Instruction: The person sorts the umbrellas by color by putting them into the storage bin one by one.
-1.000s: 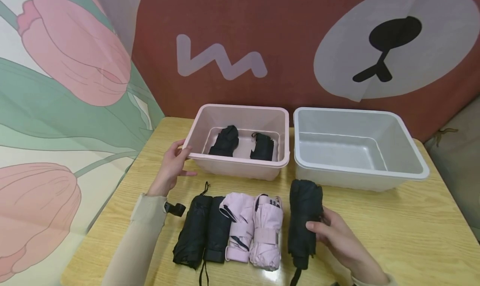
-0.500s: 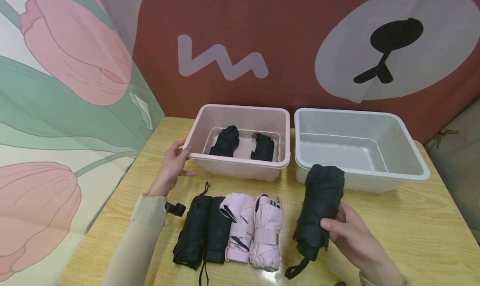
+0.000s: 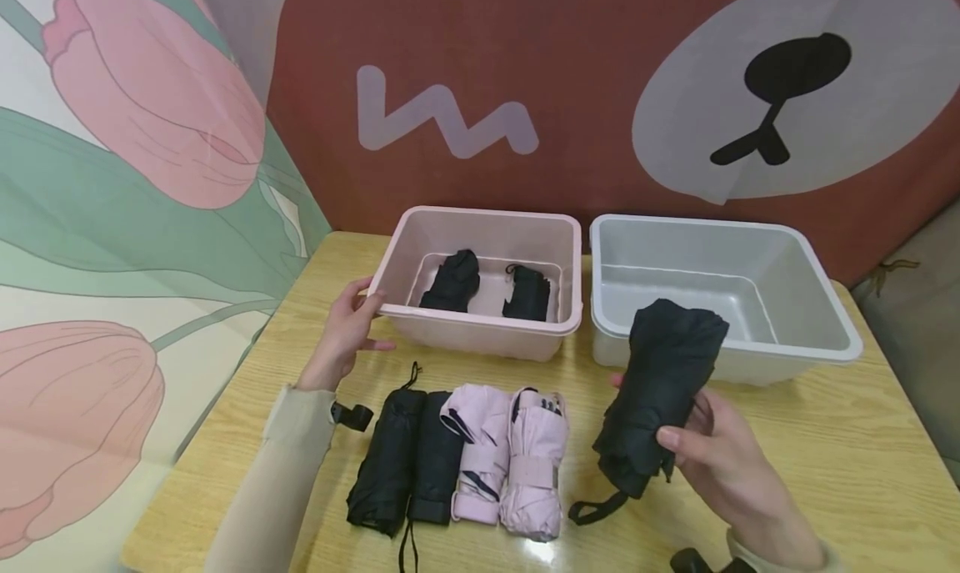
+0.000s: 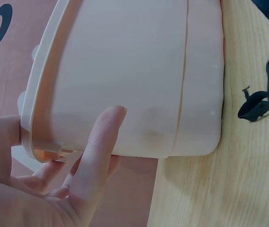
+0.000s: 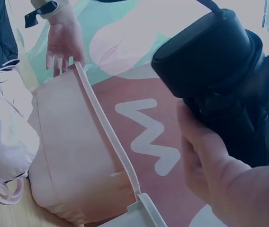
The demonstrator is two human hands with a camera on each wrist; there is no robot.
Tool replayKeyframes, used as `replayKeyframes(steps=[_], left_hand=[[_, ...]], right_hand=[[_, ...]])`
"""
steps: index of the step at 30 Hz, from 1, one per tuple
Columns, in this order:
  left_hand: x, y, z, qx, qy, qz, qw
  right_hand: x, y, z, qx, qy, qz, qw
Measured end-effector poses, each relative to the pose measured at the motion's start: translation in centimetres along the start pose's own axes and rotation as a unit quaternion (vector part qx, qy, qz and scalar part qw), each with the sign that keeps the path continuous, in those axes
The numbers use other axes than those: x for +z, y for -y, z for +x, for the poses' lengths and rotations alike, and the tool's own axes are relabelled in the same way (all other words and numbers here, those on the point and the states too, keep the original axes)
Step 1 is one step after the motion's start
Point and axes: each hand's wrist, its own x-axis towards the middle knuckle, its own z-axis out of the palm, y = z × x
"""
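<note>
My right hand point(image 3: 731, 464) grips a folded black umbrella point(image 3: 660, 389), tilted with its wrist loop hanging toward me. The umbrella's upper end overlaps the front rim of the white bin point(image 3: 810, 352) in the head view. Up close in the right wrist view, the handle end of the umbrella point(image 5: 205, 56) points up, with thumb and fingers around the body. At the front left corner of the pink bin point(image 3: 480, 335), my left hand point(image 3: 341, 331) holds the rim. One finger point(image 4: 96, 151) lies extended along the bin's outer wall in the left wrist view.
Two black umbrellas point(image 3: 453, 281) lie inside the pink bin. On the wooden table point(image 3: 847, 464), a row of folded umbrellas lies in front: two black ones point(image 3: 386, 464) and two pink ones point(image 3: 534, 473). A printed wall covering stands behind the bins.
My right hand has raised the black umbrella from beside the row, moving it right and tilting its top rightward toward the white bin. The left hand stays on the pink bin.
</note>
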Motion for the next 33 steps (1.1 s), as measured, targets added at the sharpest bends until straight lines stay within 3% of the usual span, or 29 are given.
replayKeyframes(steps=[8, 11, 14, 17, 29, 33], left_hand=[[0.1, 0.0, 0.1, -0.005, -0.005, 0.004, 1.0000], [0.1, 0.0, 0.1, -0.004, -0.004, 0.004, 1.0000], [0.1, 0.0, 0.1, -0.001, -0.002, 0.004, 1.0000], [0.1, 0.0, 0.0, 0.002, -0.001, 0.003, 1.0000], [0.0, 0.1, 0.1, 0.004, 0.003, 0.003, 1.0000], [0.0, 0.1, 0.1, 0.005, 0.002, 0.002, 1.0000]], right_hand=[[-0.5, 0.0, 0.7, -0.061, -0.026, 0.027, 0.9975], [-0.6, 0.1, 0.9, -0.068, -0.069, 0.017, 0.9951], [-0.5, 0.4, 1.3, -0.051, -0.127, -0.009, 0.9905], [-0.3, 0.7, 1.7, -0.038, -0.159, -0.024, 0.9862], [1.6, 2.2, 4.5, -0.062, -0.158, -0.014, 0.9855], [2.1, 2.4, 5.4, -0.069, -0.134, 0.009, 0.9885]])
